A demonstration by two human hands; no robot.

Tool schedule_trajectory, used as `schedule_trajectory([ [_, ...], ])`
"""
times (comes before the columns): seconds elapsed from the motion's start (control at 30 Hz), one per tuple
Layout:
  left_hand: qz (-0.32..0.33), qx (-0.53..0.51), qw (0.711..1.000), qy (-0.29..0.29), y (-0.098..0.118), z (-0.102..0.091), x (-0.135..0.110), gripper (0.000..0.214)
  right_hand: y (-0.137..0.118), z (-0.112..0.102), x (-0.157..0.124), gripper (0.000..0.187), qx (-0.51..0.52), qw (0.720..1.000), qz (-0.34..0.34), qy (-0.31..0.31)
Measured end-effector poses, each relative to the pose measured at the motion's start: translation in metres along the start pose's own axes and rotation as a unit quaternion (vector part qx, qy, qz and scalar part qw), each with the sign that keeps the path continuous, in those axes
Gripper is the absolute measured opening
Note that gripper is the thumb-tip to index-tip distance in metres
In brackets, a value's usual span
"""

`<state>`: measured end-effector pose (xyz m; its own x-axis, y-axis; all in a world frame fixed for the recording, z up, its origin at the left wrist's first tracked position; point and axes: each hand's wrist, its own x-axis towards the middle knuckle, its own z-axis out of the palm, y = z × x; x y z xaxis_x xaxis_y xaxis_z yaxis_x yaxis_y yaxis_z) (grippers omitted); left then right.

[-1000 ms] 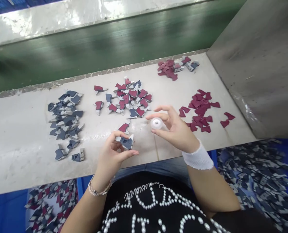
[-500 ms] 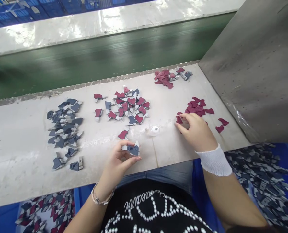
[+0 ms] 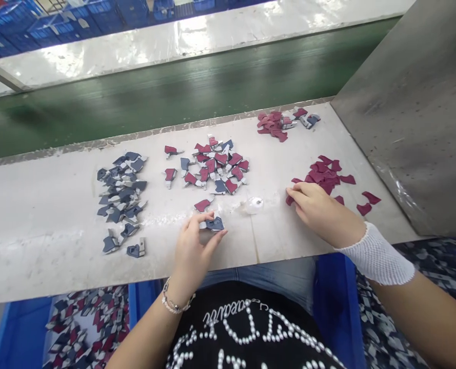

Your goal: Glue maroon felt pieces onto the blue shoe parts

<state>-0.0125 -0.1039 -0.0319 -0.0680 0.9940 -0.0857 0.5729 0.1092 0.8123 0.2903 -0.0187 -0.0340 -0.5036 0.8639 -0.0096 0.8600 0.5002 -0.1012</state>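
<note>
My left hand (image 3: 192,251) grips a blue-grey and white plastic part (image 3: 215,224) between thumb and fingers, just above the table's front half. At the near left side of a pile of flat maroon pieces (image 3: 323,174), my right hand (image 3: 325,212) is closed in a pinch on a maroon piece (image 3: 290,200), mostly hidden by the fingertips. Beyond the left hand lies a cluster of parts with maroon faces (image 3: 220,159), a few blue-grey ones among them. One such maroon-faced part (image 3: 202,205) rests close to the left fingertips.
Blue-grey parts (image 3: 123,195) are heaped on the left of the table (image 3: 58,220). More maroon pieces (image 3: 272,125) lie at the back right, near a metal panel (image 3: 412,118). A small white disc (image 3: 255,205) sits mid-table. Filled blue bins (image 3: 23,328) stand below the edge.
The camera view has shifted, so the table's contents appear farther right. My right fingers have drawn closer together over the maroon piece. My left hand still grips the blue-grey part, now tilted differently.
</note>
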Motion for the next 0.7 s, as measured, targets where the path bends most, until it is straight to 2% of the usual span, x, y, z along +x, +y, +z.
schedule_trajectory([
  [0.13, 0.028, 0.022, 0.999, 0.005, -0.004, -0.004, 0.002, 0.022, -0.01, -0.002, 0.001, 0.029, -0.02, 1.0, 0.011, -0.01],
  [0.27, 0.016, -0.007, 1.0, 0.009, -0.008, -0.008, 0.007, 0.019, -0.013, -0.01, 0.01, 0.033, -0.02, 0.999, -0.001, -0.041],
  [0.37, 0.015, -0.047, 0.999, 0.013, -0.007, -0.005, 0.006, 0.013, 0.001, -0.017, 0.022, 0.029, 0.011, 0.997, -0.019, -0.07],
  [0.47, 0.022, -0.066, 0.997, 0.016, -0.006, 0.001, 0.007, 0.014, 0.021, -0.022, 0.034, 0.016, 0.061, 0.993, -0.027, -0.098],
  [0.57, 0.019, -0.056, 0.998, 0.03, -0.007, 0.003, 0.008, 0.025, 0.035, -0.022, 0.04, 0.006, 0.099, 0.989, -0.012, -0.112],
  [0.7, 0.022, -0.02, 0.997, 0.067, -0.009, 0.001, 0.0, 0.028, 0.038, -0.018, 0.036, 0.007, 0.136, 0.984, 0.022, -0.11],
])
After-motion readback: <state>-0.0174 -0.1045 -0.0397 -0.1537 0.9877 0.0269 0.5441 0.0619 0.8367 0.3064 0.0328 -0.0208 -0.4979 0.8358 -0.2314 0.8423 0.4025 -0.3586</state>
